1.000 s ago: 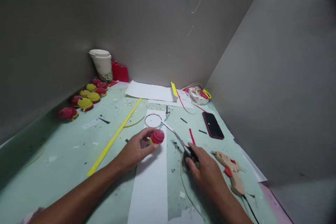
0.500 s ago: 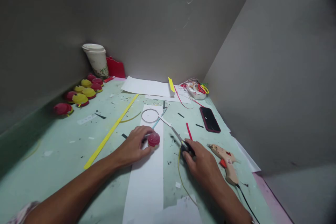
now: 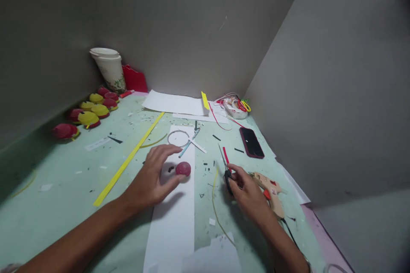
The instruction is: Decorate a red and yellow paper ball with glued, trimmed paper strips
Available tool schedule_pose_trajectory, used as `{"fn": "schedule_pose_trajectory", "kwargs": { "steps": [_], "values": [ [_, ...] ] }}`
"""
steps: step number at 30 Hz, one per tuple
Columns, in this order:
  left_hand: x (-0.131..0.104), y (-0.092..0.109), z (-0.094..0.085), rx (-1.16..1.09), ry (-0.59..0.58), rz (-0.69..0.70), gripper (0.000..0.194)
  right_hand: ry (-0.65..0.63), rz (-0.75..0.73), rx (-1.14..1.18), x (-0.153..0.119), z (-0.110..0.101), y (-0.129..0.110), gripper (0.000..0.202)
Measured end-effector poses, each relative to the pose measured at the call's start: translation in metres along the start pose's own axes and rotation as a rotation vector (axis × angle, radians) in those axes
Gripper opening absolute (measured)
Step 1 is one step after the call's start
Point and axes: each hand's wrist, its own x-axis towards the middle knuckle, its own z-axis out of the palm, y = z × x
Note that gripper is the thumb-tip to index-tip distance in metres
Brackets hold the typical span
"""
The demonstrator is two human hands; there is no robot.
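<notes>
My left hand [image 3: 156,175] is open, thumb and fingers spread beside a small dark-pink ball [image 3: 183,169] that rests on a long white paper strip [image 3: 176,222]. The thumb tip is close to the ball's lower edge; whether it touches is unclear. Small black bits [image 3: 171,169] lie just left of the ball. Black-handled scissors [image 3: 228,177] are in my right hand [image 3: 245,187], blades pointing up and away, near a short red strip [image 3: 226,154]. Beyond the ball lie a thin ring [image 3: 178,132], a white strip [image 3: 197,145] and a pale blue stick [image 3: 184,150].
At right are a glue gun [image 3: 272,194] with its cord and a phone [image 3: 252,142]. A yellow strip [image 3: 128,160] lies left. Several red and yellow pieces [image 3: 88,118] and a stack of cups [image 3: 109,70] stand back left. White sheets [image 3: 176,103] lie at the back.
My left hand has opened wider and drawn back left from the ball. My right hand has swung the scissors upright, away from the white strip. The view has shifted slightly.
</notes>
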Motion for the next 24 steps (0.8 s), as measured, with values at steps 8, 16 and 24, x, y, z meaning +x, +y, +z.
{"fn": "schedule_pose_trajectory", "kwargs": {
  "steps": [8, 16, 24],
  "values": [
    [-0.04, 0.037, 0.063, 0.094, -0.375, -0.202, 0.016, -0.029, 0.113, 0.364, -0.003, 0.008, -0.004, 0.038],
    [-0.025, 0.034, 0.091, 0.151, -0.326, -0.234, 0.011, -0.016, 0.128, 0.43, -0.001, 0.007, -0.003, 0.045],
    [-0.023, 0.028, 0.086, 0.142, -0.297, -0.269, 0.014, 0.051, 0.149, 0.49, 0.001, 0.004, -0.006, 0.048]
  ]
}}
